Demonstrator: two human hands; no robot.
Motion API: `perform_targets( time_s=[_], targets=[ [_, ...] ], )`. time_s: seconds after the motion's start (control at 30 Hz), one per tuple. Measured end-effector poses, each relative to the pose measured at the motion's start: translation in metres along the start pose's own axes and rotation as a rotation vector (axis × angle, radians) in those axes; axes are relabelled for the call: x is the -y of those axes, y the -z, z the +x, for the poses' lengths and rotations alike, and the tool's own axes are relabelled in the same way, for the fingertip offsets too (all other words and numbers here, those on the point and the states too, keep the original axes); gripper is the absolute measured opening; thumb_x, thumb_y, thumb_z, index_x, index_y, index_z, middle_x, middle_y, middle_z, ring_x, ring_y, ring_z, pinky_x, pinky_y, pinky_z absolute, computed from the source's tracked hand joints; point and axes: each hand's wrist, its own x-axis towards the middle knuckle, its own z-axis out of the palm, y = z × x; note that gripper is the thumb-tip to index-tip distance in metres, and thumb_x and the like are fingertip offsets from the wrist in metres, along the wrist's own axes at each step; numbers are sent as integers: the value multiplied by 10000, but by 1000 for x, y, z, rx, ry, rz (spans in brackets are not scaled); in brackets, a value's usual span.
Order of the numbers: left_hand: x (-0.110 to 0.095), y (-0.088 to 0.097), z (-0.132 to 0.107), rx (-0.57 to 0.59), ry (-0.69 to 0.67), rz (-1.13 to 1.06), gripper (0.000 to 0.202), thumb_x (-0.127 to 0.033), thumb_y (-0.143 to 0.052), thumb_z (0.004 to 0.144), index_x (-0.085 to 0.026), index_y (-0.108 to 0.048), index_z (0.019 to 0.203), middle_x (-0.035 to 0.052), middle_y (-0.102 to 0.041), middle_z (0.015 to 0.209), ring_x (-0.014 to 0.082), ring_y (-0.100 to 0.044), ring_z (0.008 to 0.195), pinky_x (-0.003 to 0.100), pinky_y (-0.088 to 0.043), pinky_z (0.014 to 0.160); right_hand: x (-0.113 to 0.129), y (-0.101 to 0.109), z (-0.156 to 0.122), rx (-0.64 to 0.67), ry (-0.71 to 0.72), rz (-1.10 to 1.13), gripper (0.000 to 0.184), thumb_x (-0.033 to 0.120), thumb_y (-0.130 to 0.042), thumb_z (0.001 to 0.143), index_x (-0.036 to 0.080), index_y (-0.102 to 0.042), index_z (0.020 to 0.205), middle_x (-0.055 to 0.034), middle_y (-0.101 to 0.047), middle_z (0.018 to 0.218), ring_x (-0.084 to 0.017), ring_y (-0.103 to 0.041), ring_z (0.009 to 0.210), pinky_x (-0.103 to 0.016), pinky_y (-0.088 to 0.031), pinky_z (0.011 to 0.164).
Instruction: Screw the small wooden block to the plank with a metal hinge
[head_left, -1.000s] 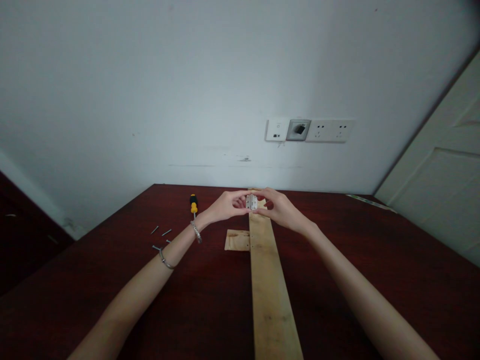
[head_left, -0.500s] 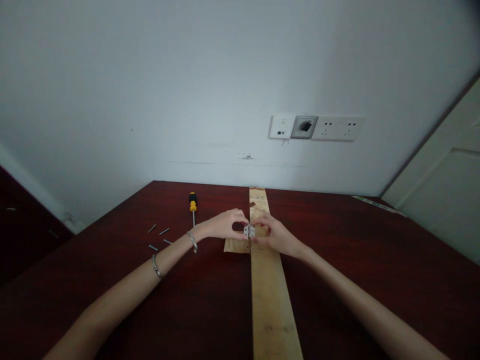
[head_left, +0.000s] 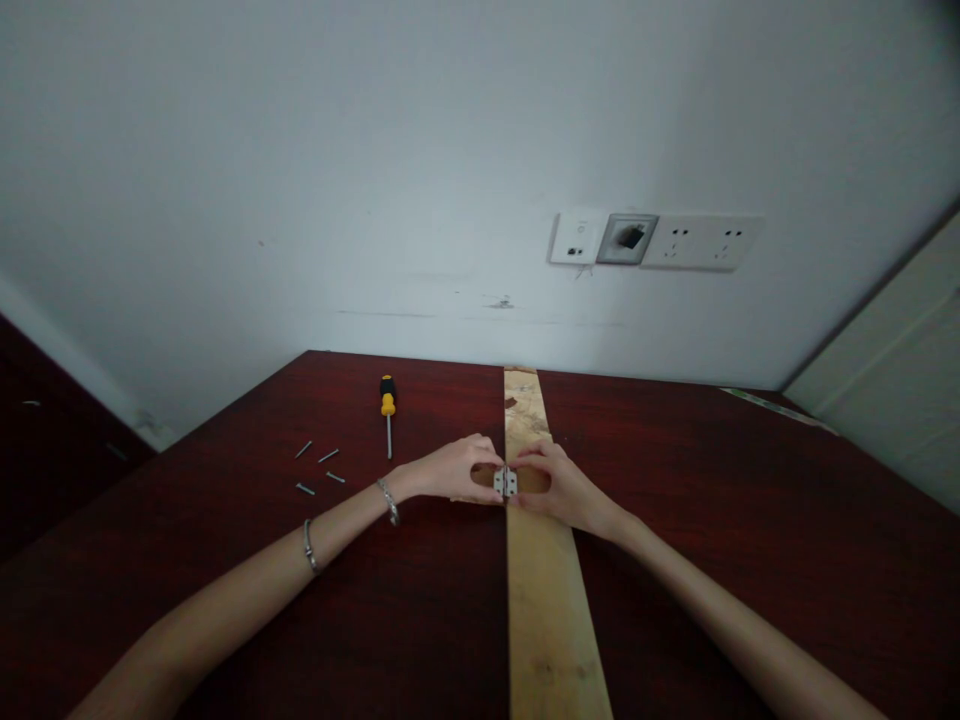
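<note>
A small silver hinge (head_left: 505, 482) lies across the seam between a long wooden plank (head_left: 547, 600) and a small wooden piece that my left hand mostly hides. My left hand (head_left: 454, 469) pinches the hinge's left leaf with thumb and fingers. My right hand (head_left: 559, 484) pinches the right leaf, resting on the plank. Both hands are closed on the hinge and pressed down against the wood on the dark red table (head_left: 420, 620).
A yellow and black screwdriver (head_left: 388, 408) lies on the table to the left of the plank. Several loose screws (head_left: 319, 468) are scattered further left. Wall sockets (head_left: 656, 240) sit above the table's far edge. A pale door (head_left: 892, 390) stands at the right.
Both hands have lowered the hinge from the far end of the plank and brought it nearer, down onto the seam between the two wooden pieces.
</note>
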Motion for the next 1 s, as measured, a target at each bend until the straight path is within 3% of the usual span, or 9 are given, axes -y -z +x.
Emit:
perform_targets(
  time_s=[0.37,1.0],
  targets=[
    [1,-3,-2,21,-3,-6,400,-423,-745,780,-148,-682,1063,71,-593,972,185,-552,904,287,-440,817,-4,4,-2,43,0,9,431,360,-767,717,170,-687,1095,-109,-557,1162,-259,-520,1117,-425,-425,1027],
    [-2,-3,-6,7,31,-17,539,-462,-774,740,-117,-659,1138,87,-599,1023,199,-560,950,301,-456,852,-8,4,-4,45,39,39,383,375,-755,740,208,-685,1078,-94,-556,1166,-249,-533,1113,-448,-435,1015]
  ],
)
